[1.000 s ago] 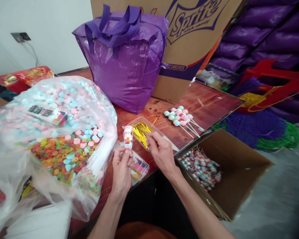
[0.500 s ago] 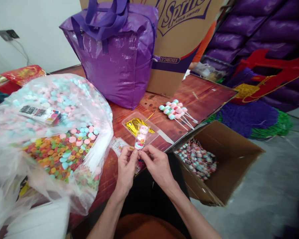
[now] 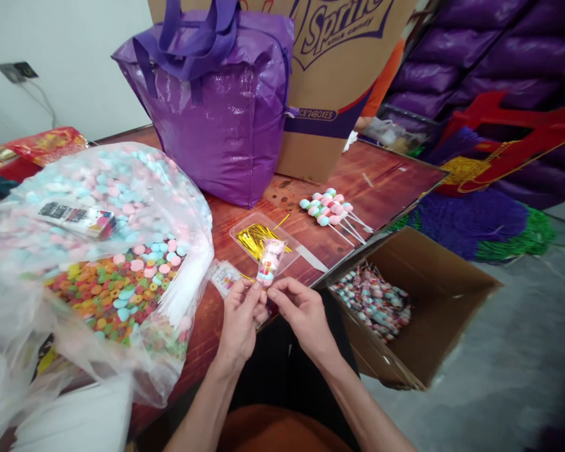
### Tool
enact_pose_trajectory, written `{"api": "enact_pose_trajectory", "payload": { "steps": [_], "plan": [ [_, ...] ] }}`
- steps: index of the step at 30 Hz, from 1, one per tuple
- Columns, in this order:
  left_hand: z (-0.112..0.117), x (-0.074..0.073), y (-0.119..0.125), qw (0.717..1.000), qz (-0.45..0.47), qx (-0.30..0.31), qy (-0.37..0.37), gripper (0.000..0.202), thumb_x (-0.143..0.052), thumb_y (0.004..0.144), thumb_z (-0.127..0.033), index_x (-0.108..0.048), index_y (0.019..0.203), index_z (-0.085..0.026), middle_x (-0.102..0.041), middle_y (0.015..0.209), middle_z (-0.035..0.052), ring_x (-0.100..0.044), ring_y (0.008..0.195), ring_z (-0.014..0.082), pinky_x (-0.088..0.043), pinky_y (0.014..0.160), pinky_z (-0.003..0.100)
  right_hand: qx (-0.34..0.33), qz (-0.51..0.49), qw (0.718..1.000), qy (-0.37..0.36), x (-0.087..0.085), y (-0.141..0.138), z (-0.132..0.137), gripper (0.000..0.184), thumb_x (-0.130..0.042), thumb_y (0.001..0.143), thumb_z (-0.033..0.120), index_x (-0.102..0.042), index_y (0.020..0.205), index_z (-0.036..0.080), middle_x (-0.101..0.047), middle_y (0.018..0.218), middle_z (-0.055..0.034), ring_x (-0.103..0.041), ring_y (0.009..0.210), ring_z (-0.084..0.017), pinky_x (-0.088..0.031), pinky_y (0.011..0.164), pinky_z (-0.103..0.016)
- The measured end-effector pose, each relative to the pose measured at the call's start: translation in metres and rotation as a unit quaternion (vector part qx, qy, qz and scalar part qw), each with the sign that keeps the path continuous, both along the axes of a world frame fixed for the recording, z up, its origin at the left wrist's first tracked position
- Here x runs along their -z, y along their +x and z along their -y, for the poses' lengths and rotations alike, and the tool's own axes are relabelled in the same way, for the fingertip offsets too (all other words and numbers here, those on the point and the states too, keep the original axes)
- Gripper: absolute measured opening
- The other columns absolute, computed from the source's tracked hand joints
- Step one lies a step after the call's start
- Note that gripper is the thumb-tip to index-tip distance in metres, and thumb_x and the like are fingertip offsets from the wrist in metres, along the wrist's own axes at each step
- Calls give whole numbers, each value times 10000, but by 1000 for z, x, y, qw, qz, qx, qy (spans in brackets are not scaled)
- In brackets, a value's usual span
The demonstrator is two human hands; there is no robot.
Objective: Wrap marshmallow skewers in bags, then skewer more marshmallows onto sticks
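Now, left hand (image 3: pixel 240 314): you had its thumb and fingers gripping the bottom end of the wrapped candy.
Right hand (image 3: pixel 306 311): you had its thumb and fingertips close together at that same end; whether they pinched anything, you could not tell.
Wrapped candy (image 3: pixel 268 262): stood up above your fingertips, leaning a little to the right, in front of the tray as you saw it.
Gold tie (image 3: pixel 246 277): stuck out leftward beside your left fingertips.
Tray (image 3: pixel 290 257): lay on the worktop (image 3: pixel 386 179) beyond your hands, with gold ties (image 3: pixel 252 240) heaped inside.
Packets (image 3: pixel 223 276): lay near your left hand, partly covered by it.
Sticks of candy (image 3: pixel 327 207): lay in a group beyond the tray, to its right, their stick ends pointing toward the worktop's edge.
Clear bag (image 3: pixel 145 163): spread over the left side, full of pastel candies, with fruit-coloured rings (image 3: pixel 94 289) at its opening.
Purple bag (image 3: pixel 211 125): stood behind the tray, before a carton (image 3: pixel 311 150).
Box (image 3: pixel 445 301): sat open below the worktop at your right, with small candies (image 3: pixel 371 301) piled inside.
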State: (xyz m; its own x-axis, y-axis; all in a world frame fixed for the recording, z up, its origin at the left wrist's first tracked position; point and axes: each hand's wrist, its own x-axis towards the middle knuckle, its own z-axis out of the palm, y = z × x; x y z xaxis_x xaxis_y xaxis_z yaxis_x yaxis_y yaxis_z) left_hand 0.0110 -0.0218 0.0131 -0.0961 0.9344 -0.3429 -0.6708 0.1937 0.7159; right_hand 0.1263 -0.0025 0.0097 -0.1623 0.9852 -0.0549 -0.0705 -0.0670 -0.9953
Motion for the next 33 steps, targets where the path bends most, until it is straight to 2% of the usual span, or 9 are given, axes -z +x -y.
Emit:
{"api": "enact_pose_trajectory", "payload": {
  "steps": [6,10,16,19,22,25,29,31,33],
  "plan": [
    [5,-11,-6,970,196,125,-71,410,-854,717,-263,-466,805,-169,-340,573,-108,-171,452,3,-111,397,96,-35,-56,998,14,-1,11,6,240,-658,889,378,-578,769,185,-575,901,-12,-435,595,-88,-371,507,-213],
    [7,-10,-4,957,212,184,-77,369,-820,751,-255,-466,801,-166,-301,565,-108,-157,456,13,-91,394,96,-84,18,994,68,-5,20,6,198,-561,956,337,-515,813,207,-513,786,18,-438,625,-109,-390,553,-219],
    [10,1,11,996,-24,72,-38,449,-812,731,-499,-506,852,-194,-474,572,-83,-253,432,16,-163,415,137,-39,211,952,219,9,16,6,120,-415,963,185,-439,854,228,-492,739,26,-473,637,-132,-408,608,-245],
    [14,4,14,992,-120,42,3,381,-743,794,-524,-619,884,-175,-504,604,-53,-350,471,41,-261,442,161,-12,249,939,237,8,14,9,150,-397,941,151,-406,818,236,-458,698,37,-449,600,-129,-382,576,-244],
    [16,0,12,983,-181,34,26,342,-755,802,-463,-717,961,-163,-626,741,17,-536,638,101,-436,600,201,-14,251,946,204,-1,17,10,110,-426,924,177,-443,827,225,-491,708,27,-458,612,-131,-391,585,-248],
    [14,-5,10,983,-179,30,24,341,-798,762,-432,-744,953,-154,-676,813,52,-600,745,140,-481,705,235,-41,178,978,106,-8,18,9,147,-455,933,248,-452,789,219,-487,692,33,-437,592,-116,-385,555,-234],
    [10,-9,9,996,-77,30,-25,385,-848,694,-434,-726,901,-133,-609,668,9,-436,541,52,-324,505,170,-64,28,997,-34,-4,15,7,231,-481,933,337,-434,738,222,-401,601,80,-291,448,-74,-267,413,-199],
    [8,-10,8,998,-32,36,-47,399,-876,658,-412,-709,882,-128,-585,659,-4,-390,520,33,-278,480,160,-43,29,999,-18,-1,15,8,239,-499,939,342,-451,739,220,-434,603,73,-321,442,-73,-284,402,-195],
    [6,-10,6,998,-7,34,-58,399,-892,642,-387,-693,870,-126,-544,642,-24,-383,524,28,-288,483,152,-11,91,993,68,0,16,10,219,-523,953,303,-492,755,215,-508,646,44,-435,499,-88,-377,450,-201]
  ]
}}
